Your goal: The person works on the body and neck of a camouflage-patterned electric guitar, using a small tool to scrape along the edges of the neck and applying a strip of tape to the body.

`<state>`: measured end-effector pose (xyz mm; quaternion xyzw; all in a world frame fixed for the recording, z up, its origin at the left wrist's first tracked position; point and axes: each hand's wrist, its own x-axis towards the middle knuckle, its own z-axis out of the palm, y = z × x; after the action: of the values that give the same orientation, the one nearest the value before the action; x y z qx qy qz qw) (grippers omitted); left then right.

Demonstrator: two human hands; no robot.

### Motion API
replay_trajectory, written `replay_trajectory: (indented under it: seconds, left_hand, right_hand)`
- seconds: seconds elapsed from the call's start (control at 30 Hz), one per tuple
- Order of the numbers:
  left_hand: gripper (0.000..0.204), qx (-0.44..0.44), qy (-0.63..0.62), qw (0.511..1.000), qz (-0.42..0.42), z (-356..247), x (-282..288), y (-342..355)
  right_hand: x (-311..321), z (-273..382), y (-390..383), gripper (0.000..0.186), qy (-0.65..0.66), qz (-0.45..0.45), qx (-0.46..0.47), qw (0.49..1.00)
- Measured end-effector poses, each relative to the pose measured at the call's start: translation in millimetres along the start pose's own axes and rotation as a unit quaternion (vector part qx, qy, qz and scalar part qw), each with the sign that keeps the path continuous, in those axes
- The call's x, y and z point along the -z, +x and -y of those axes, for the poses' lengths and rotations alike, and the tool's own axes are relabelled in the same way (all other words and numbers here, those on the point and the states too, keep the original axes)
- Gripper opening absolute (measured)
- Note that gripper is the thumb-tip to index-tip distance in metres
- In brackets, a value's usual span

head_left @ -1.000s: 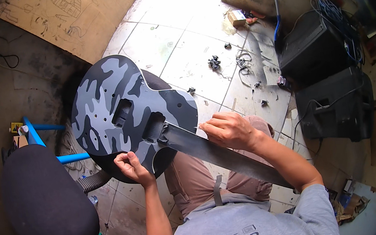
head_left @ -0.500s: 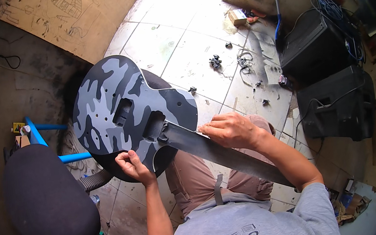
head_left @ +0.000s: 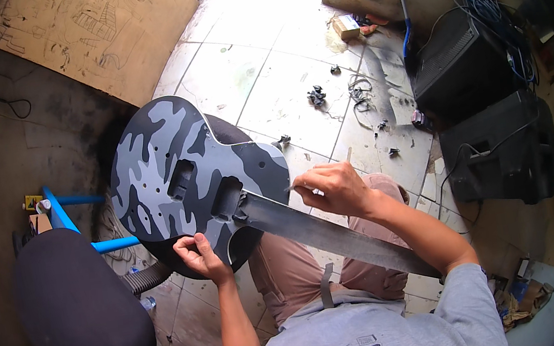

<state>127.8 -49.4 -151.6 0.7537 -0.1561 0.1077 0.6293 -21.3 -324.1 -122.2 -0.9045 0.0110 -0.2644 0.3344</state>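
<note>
An electric guitar body point(head_left: 190, 125) in grey and black camouflage lies tilted before me, with open pickup cavities and several small holes. Its dark neck point(head_left: 326, 229) runs down to the right, passing under my right forearm. My left hand point(head_left: 206, 258) is closed at the body's near edge, thumb up and fingers curled against the rim. Beside the cutaway, my right hand point(head_left: 336, 189) pinches just off the body's edge. A tiny pale bit shows at its fingertips, too small to name. Under the body is a dark round seat point(head_left: 225, 125), mostly hidden.
A dark padded seat point(head_left: 81, 304) and blue metal tubing point(head_left: 115, 244) stand at left. Two black speaker-like boxes point(head_left: 498, 151) are at right. Black scraps point(head_left: 316, 96) litter the tiled floor point(head_left: 236, 73). A drawn-on wooden board point(head_left: 99, 42) leans at the far left.
My right hand's fingers have lifted slightly off the cutaway edge, still pinched. The guitar sits a little lower in view, and its body has turned slightly. My left hand stays at the rim.
</note>
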Motion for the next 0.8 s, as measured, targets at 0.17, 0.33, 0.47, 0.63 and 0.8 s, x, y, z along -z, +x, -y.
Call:
replay_trajectory:
  seconds: [0.17, 0.33, 0.47, 0.63, 0.8]
  left_hand:
    - [0.025, 0.001, 0.001, 1.0, 0.002, 3, 0, 0]
    - [0.024, 0.001, -0.005, 1.0, 0.005, 5, 3, 2]
    - [0.025, 0.003, 0.01, 1.0, 0.011, 4, 5, 0]
    - [0.025, 0.001, 0.013, 1.0, 0.013, 15, 9, -1]
    - [0.023, 0.007, 0.005, 1.0, 0.021, 15, 10, -2]
  right_hand:
    - [1, -13, 6, 0.01, -0.04, -0.038, -0.001, 0.998]
    - [-7, -1, -2, 0.009, 0.019, -0.009, 0.038, 0.999]
    - [-5, -17, 8, 0.011, 0.026, -0.044, 0.014, 0.999]
    - [-4, -21, 9, 0.009, 0.047, -0.043, 0.012, 0.998]
    - [-11, -24, 8, 0.01, 0.06, -0.043, 0.028, 0.997]
